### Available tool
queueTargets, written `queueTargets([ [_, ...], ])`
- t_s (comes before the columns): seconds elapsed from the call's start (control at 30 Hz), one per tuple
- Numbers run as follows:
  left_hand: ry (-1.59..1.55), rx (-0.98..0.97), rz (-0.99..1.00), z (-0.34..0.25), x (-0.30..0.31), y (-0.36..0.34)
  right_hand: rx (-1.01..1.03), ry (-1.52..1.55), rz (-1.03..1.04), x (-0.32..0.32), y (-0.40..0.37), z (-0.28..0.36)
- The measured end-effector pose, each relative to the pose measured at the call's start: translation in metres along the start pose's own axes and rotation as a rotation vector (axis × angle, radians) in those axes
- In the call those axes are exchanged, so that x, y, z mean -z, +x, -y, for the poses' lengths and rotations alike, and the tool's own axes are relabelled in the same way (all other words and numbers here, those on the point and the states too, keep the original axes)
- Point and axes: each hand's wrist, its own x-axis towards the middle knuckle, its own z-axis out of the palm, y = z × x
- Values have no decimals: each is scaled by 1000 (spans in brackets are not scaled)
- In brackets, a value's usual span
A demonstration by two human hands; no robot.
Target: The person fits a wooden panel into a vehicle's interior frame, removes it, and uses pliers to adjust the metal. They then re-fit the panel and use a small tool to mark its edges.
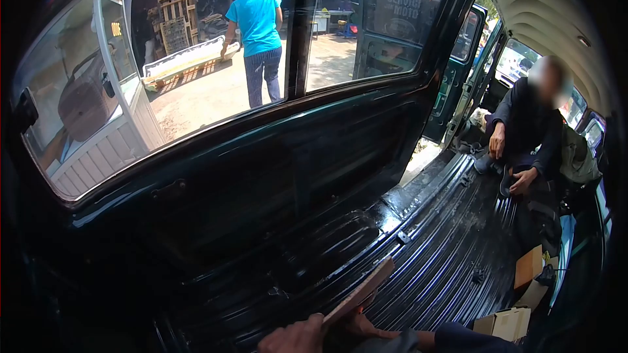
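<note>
At the bottom of the view, my left hand (294,338) is closed round the lower end of a flat, narrow wooden board (361,289). The board tilts up and to the right above the ribbed floor. Just behind and below it is my right hand (362,325), its fingers curled and partly hidden by the board. A small orange-red spot shows by those fingers; what it belongs to cannot be made out.
The ribbed metal van floor (432,268) stretches ahead. Cardboard boxes (504,322) stand at the lower right. A person (530,130) sits farther along on the right. Through the side window, another person (258,32) in a blue shirt stands near a white slatted object (186,62).
</note>
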Motion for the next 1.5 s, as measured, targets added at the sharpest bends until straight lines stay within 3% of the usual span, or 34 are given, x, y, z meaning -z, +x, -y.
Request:
queueTargets([
  [0.1,-307,262,89,32,6,0,5,203,-29,1,3,-5],
  [0.17,-392,438,34,44,12,2,7,338,-43,3,6,-7],
  [0.2,-387,435,33,52,14,2,12,339,-47,6,7,-10],
  [0.27,-487,545,-27,65,16,-3,-577,489,219,35,18,0],
  [0.3,-478,538,-26,70,14,-4,-571,495,212,50,25,2],
  [0.37,-549,527,-174,79,6,-8,-1064,874,16,110,51,23],
  [0.43,-664,559,-179,90,-10,-14,-963,1005,-321,117,60,-5],
  [0.6,-798,628,-287,114,-43,-18,-955,1024,-593,170,102,-65],
  [0.67,-839,608,-294,118,-48,-23,-958,815,-757,182,118,-81],
  [0.83,-867,587,-267,139,-61,-33,-905,900,-619,218,145,-103],
  [0.93,-827,776,-248,144,-64,-16,-769,949,-711,253,173,-100],
  [1.0,-802,789,-215,162,-69,-6,-665,723,-739,269,191,-106],
  [1.13,-796,715,-288,194,-74,26,-583,739,-720,300,226,-103],
  [1.2,-750,687,-307,201,-67,35,-609,510,-745,294,242,-127],
  [1.23,-667,680,-312,196,-60,31,-539,566,-751,292,249,-119],
  [1.33,-578,767,-418,170,5,-8,-567,781,-553,263,243,-68],
  [1.4,-477,838,-319,133,59,-30,-649,915,-422,213,229,-12],
  [1.5,-101,857,-422,100,138,-66,-552,892,74,119,207,55],
])
